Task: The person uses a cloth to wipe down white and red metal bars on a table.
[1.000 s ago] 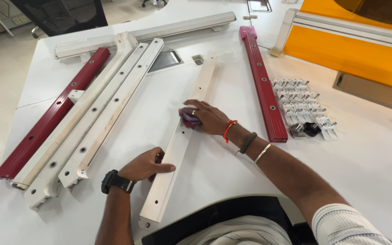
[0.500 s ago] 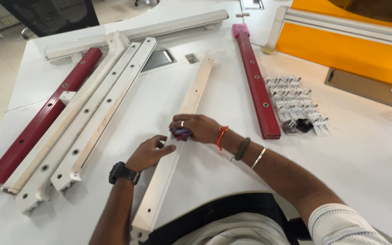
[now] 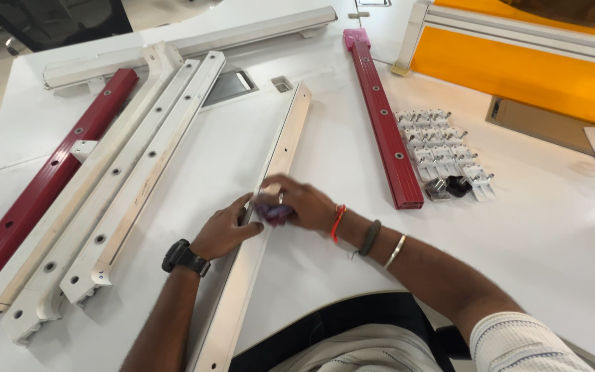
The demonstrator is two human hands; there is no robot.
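Right now the right hand (image 3: pixel 302 203) is clenched around a small dark purplish cloth (image 3: pixel 270 210) and presses it onto the top face of a long white metal rail (image 3: pixel 280 155) that lies diagonally across the white table (image 3: pixel 552 234). That hand is blurred, so the exact finger placement is hard to read, though a ring shows on one finger. The left hand (image 3: pixel 225 231) rests just beside it with its fingers laid against the rail's left edge and the thumb stretched over the top; it appears to steady the rail rather than wrap fully around it. A black wristwatch (image 3: pixel 182 257) sits on the left wrist, and the right wrist carries an orange thread, a dark band and a silver bangle (image 3: pixel 394 251).

The rail runs from near a small square cutout in the table down toward the person's lap (its near end passes out of the bottom of the view). To the left lie several more white rails (image 3: pixel 139 172) with round holes, side by side, and a dark red rail (image 3: pixel 43 186) at the outer edge. To the right, well apart from the hands, lies another dark red rail (image 3: pixel 382 114), and beyond it a neat cluster of small white brackets (image 3: pixel 442 148) with a black knob (image 3: pixel 457 184) at its near end. An orange partition panel (image 3: pixel 531 76) stands at the table's far right.
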